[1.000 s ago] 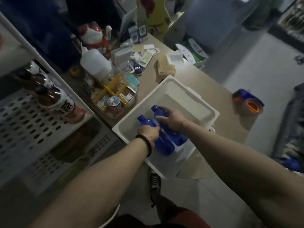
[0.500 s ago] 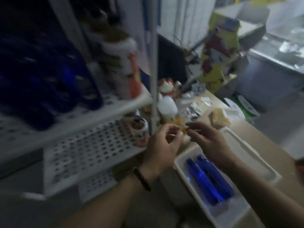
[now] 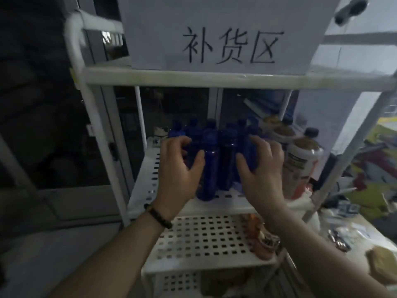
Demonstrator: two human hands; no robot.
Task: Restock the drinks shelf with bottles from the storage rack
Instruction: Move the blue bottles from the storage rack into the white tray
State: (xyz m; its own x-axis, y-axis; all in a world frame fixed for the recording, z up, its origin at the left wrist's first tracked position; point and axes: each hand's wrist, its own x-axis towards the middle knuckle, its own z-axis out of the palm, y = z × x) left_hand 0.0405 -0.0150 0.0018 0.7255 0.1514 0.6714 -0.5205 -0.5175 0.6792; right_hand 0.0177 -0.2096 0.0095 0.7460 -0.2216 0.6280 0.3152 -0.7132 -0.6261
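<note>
My left hand (image 3: 180, 166) and right hand (image 3: 261, 168) curl half-open around the blue bottles (image 3: 217, 160) clustered between them on the rack (image 3: 193, 78). Picking step; next I must close firmly on two.

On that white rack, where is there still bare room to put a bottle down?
The lower perforated shelf is mostly bare, left of the orange-labelled bottles. On the middle shelf, a strip lies free left of the blue bottles. Its right side is crowded: both hands and the brown-capped bottles fill it.
</note>
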